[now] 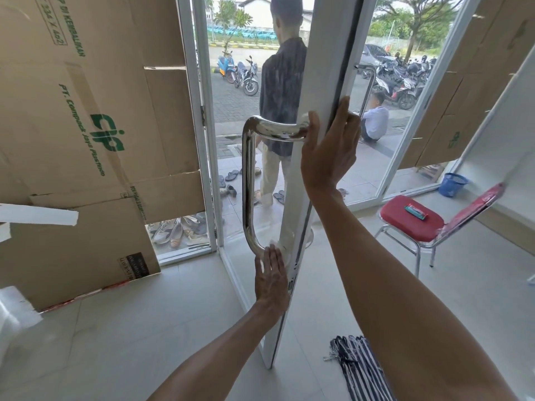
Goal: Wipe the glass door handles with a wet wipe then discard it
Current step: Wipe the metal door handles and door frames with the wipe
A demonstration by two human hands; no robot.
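The glass door's white frame (pixel 320 68) stands edge-on in front of me. A chrome U-shaped handle (pixel 248 180) is on its left face. The matching outer handle (pixel 369 85) shows behind the frame. My left hand (pixel 270 277) lies with straight fingers against the handle's lower mount, pressing a white wet wipe (pixel 274 243) onto it; only a bit of the wipe shows above the fingertips. My right hand (pixel 327 151) grips the door's edge beside the handle's upper mount, thumb on the left face and fingers curled round the right.
Cardboard sheets (pixel 86 117) cover the left glass panel. A person (pixel 282 91) stands just outside the doorway. Another person sits further off (pixel 375 121). A red chair (pixel 411 219) with a small packet (pixel 416 212) stands right, beyond it a blue basket (pixel 452 184). Striped cloth (pixel 360 369) lies on the floor.
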